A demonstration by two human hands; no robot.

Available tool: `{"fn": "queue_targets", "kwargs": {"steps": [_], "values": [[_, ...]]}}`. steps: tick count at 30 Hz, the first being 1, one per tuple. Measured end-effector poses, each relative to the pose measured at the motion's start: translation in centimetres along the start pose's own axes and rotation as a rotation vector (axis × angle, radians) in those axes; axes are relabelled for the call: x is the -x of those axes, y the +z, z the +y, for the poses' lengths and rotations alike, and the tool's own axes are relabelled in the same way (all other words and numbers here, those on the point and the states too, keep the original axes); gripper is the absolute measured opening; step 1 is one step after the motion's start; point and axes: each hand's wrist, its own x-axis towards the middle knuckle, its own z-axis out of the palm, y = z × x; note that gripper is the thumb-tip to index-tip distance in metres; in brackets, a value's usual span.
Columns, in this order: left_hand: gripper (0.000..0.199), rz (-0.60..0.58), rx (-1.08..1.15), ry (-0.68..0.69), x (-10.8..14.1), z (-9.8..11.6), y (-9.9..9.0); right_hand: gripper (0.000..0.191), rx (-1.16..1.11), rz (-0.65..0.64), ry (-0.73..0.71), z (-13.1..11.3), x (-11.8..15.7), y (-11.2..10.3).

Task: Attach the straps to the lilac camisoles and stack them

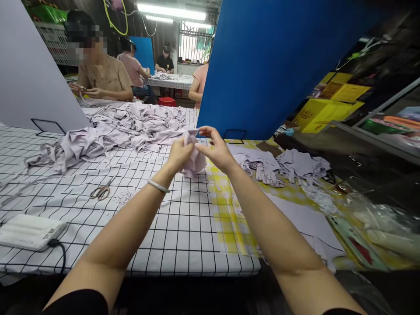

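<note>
A pale lilac piece of cloth (196, 161) hangs bunched above the checked tabletop near the middle of the view. My left hand (180, 154) is closed on its upper part. At the cloth's right side is my right hand (216, 151), its fingers spread and curved, with the thumb tip at the cloth's edge. Behind them lies a long heap of the same pale cloth (138, 122). Scissors (102, 190) with brown handles rest on the table at the left, beside a little pile of small scraps (124, 197).
A white power bank (31, 232) with a black cable lies front left. Blue (262, 70) and white (29, 74) boards stand upright. Folded cloth (262, 164) and a phone (357, 240) are at the right. A person (105, 74) sits across the table, others farther back.
</note>
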Motion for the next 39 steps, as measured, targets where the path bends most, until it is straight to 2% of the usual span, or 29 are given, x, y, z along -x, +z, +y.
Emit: {"fn": "queue_targets", "kwargs": {"steps": [2,5,7,9,11,13,15,18,21,23,24,26,28,29,30,32,33,34,35,37,39], "values": [[0.005,-0.049,0.264,-0.055,1.8,3.1,-0.8,0.065,-0.229,-0.140,0.046,-0.8,2.6,-0.5],[0.010,-0.042,0.510,-0.114,5.9,6.5,-2.3,0.047,-0.375,-0.432,0.294,-1.1,7.4,-1.9],[0.015,-0.017,0.589,-0.179,9.0,7.3,-3.7,0.038,-0.409,-0.538,0.373,-1.4,10.6,-3.5],[0.020,-0.019,0.635,-0.311,12.1,6.4,-5.2,0.034,-0.448,-0.554,0.415,-1.8,13.4,-5.5],[0.026,-0.025,0.689,-0.471,14.8,4.1,-6.5,0.032,-0.450,-0.527,0.497,-1.8,15.5,-6.9],[0.031,0.022,0.737,-0.595,16.9,0.7,-7.1,0.032,-0.395,-0.497,0.594,-0.7,17.0,-7.3],[0.031,0.148,0.729,-0.696,18.3,-2.8,-7.3,0.032,-0.282,-0.452,0.643,1.2,17.9,-6.4],[0.023,0.292,0.651,-0.772,19.0,-6.5,-7.3,0.028,-0.022,-0.197,0.590,4.2,18.7,-3.8],[0.015,0.304,0.555,-0.710,18.9,-7.2,-7.1,0.027,0.113,0.079,0.509,4.4,19.2,-1.1],[0.012,0.303,0.506,-0.667,19.2,-6.0,-6.4,0.032,-0.038,0.075,0.543,2.4,19.3,0.7],[0.011,0.242,0.467,-0.631,19.6,-4.9,-5.9,0.037,-0.180,0.017,0.581,0.9,19.2,1.5],[0.020,-0.050,0.300,-0.462,20.6,-2.2,-4.6,0.045,-0.510,-0.144,0.650,-2.2,19.0,2.9],[0.034,-0.418,0.046,-0.167,21.5,0.7,-3.7,0.042,-0.717,-0.180,0.673,-4.6,18.7,3.6],[0.036,-0.525,-0.056,-0.031,21.6,2.1,-3.6,0.038,-0.761,-0.149,0.682,-5.5,18.7,3.5],[0.033,-0.555,-0.118,0.070,21.4,3.2,-3.7,0.035,-0.778,-0.108,0.695,-6.1,18.6,3.3],[0.029,-0.490,-0.153,0.172,20.1,4.5,-4.7,0.031,-0.778,-0.086,0.726,-7.2,18.8,2.1],[0.031,-0.465,-0.141,0.181,19.3,4.6,-5.3,0.030,-0.770,-0.125,0.735,-7.8,18.9,1.4],[0.039,-0.492,-0.117,0.166,18.4,4.3,-5.9,0.031,-0.761,-0.183,0.731,-8.4,19.1,0.6],[0.046,-0.579,-0.086,0.119,17.6,3.8,-6.4,0.031,-0.749,-0.239,0.717,-9.1,19.2,-0.3],[0.045,-0.859,-0.019,-0.045,17.0,2.3,-7.0,0.032,-0.709,-0.287,0.658,-10.7,19.6,-1.9],[0.026,-1.110,0.018,-0.234,17.4,1.0,-7.5,0.032,-0.639,-0.231,0.599,-11.9,20.1,-3.4]]}}
